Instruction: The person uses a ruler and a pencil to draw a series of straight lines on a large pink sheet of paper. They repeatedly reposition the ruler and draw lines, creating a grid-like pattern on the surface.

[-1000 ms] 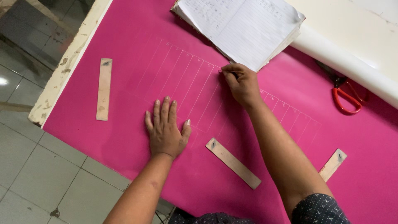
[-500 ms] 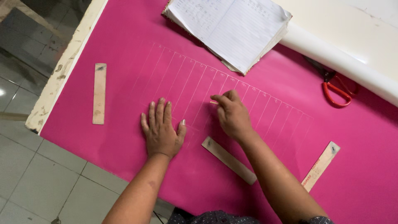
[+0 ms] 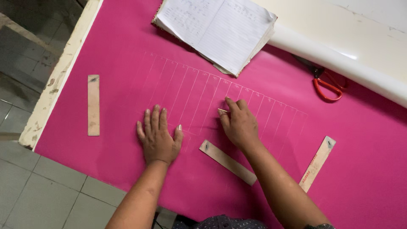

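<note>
The pink cloth (image 3: 127, 63) looks matt and smooth, chalk-lined in pale strokes. Three strips look like bare, worn wood: one (image 3: 93, 105) at nine o'clock, one (image 3: 228, 162) near centre, one (image 3: 317, 163) at four o'clock. The open notebook (image 3: 220, 32) at twelve is ruled paper. The scissors' handles (image 3: 327, 87) are glossy red plastic. The surface edge (image 3: 59, 80) is rough, chipped paint.

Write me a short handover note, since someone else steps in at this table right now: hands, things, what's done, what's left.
Left hand: flat, fingers spread, pressing the pink fabric.
Right hand: pinching a small piece of chalk on the ruled lines.
Things: chalk grid of parallel lines across the fabric; wooden strips at left, below the right hand, and at right; open notebook above; red-handled scissors far right.
Done: many columns ruled.
Left: fabric uncut.
</note>
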{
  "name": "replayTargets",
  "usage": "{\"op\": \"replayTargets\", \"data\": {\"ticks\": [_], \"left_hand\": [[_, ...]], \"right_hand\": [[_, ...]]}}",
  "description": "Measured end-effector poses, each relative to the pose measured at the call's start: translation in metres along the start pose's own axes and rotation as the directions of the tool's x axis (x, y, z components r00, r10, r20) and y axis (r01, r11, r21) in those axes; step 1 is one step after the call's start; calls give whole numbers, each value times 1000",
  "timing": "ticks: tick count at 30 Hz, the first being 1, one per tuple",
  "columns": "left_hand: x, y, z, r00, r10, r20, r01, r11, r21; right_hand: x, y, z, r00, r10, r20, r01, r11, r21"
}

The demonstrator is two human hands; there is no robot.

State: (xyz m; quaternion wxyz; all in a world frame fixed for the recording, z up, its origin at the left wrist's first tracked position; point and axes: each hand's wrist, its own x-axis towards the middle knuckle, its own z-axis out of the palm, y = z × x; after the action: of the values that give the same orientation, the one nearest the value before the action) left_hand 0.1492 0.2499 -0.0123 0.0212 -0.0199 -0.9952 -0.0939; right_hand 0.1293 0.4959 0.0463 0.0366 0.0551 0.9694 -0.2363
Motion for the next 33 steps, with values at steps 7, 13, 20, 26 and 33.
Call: {"op": "replayTargets", "data": {"ticks": [7,13,20,26,33], "left_hand": [[-1,2,0,1000,3,-12,-3,1000,-5],[0,2,1,1000,3,1,-3,1000,-3],[-1,2,5,1000,-1,2,1,1000,-25],[-1,1,6,1000,18,2,-18,1000,-6],[-3,-1,12,999,31,-6,-31,999,-13]], "right_hand": [[-9,13,2,997,-23,-71,20,999,-47],[-24,37,-13,990,129,-58,-131,991,-20],[-38,57,-16,980,192,-50,-196,978,-77],[-67,82,-32,955,226,-191,-226,974,22],[-86,99,-49,929,368,-26,-369,929,-24]]}}
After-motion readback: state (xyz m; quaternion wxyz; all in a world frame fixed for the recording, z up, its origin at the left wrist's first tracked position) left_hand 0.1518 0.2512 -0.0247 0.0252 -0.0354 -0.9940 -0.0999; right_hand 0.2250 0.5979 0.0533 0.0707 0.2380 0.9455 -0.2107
